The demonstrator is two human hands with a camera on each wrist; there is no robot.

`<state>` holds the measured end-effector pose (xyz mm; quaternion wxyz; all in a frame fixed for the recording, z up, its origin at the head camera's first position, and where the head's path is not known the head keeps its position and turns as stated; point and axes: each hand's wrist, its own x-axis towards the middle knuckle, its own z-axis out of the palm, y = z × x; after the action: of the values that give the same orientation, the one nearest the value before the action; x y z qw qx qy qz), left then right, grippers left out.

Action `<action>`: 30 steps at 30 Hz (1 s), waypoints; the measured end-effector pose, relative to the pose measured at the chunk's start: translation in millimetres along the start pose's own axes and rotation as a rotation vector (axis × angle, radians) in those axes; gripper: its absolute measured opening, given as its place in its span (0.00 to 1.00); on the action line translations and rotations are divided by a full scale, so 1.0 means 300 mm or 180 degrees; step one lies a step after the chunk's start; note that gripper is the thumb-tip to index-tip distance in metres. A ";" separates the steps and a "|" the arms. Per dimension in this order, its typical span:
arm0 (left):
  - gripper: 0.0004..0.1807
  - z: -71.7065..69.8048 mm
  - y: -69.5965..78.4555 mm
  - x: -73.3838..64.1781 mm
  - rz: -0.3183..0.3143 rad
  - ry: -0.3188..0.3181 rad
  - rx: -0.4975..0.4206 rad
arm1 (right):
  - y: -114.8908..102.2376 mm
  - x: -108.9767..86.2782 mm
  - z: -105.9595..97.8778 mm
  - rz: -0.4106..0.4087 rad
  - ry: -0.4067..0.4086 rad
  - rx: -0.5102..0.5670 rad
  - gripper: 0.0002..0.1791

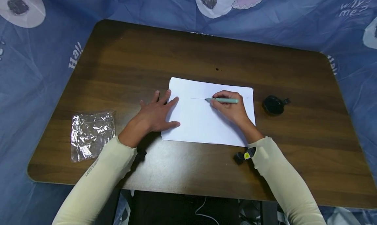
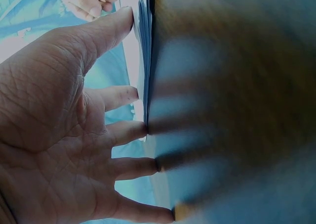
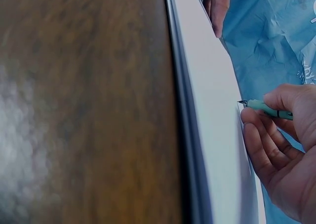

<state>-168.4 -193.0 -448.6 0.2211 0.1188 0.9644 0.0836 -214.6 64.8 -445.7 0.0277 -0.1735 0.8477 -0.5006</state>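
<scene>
A stack of white paper [image 1: 203, 123] lies on the table, its layered edge showing in both wrist views. My left hand [image 1: 155, 115] spreads its straight fingers over the left edge of the stack, with the thumb and some fingertips touching the paper. In my right hand [image 1: 232, 109] is a mint-green fountain pen [image 1: 228, 100], pinched between thumb and fingers. The pen's dark nib [image 3: 242, 102] meets the sheet at the right end of a thin, straight line [image 1: 196, 98]. The pen's back end is hidden by the hand in the right wrist view.
A clear, crinkled plastic bag [image 1: 92, 135] lies on the left of the brown wooden table [image 1: 165, 55]. Right of the paper sits a round, dark, glossy object [image 1: 274, 105] with a small tab. Small dark specks [image 1: 217, 69] show behind the paper. Blue printed fabric [image 1: 294, 19] surrounds the table.
</scene>
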 end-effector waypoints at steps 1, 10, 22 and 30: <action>0.49 0.001 -0.001 -0.001 0.0005 0.0004 0.0010 | 0.001 0.000 0.001 -0.0012 0.0002 0.0007 0.08; 0.50 0.006 -0.003 -0.006 0.0012 0.0010 -0.0047 | 0.004 -0.002 0.002 -0.0022 0.0009 0.0000 0.08; 0.50 0.003 0.005 -0.003 0.0022 0.0065 -0.0069 | 0.003 -0.004 -0.011 -0.0031 0.0021 -0.0001 0.08; 0.50 0.001 0.005 -0.005 0.0027 0.0061 -0.0048 | 0.009 -0.004 -0.019 0.0008 0.0030 -0.0033 0.09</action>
<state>-166.6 -191.8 -448.0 0.2124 0.1205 0.9653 0.0929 -215.4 71.3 -445.2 0.0234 -0.1703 0.8506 -0.4970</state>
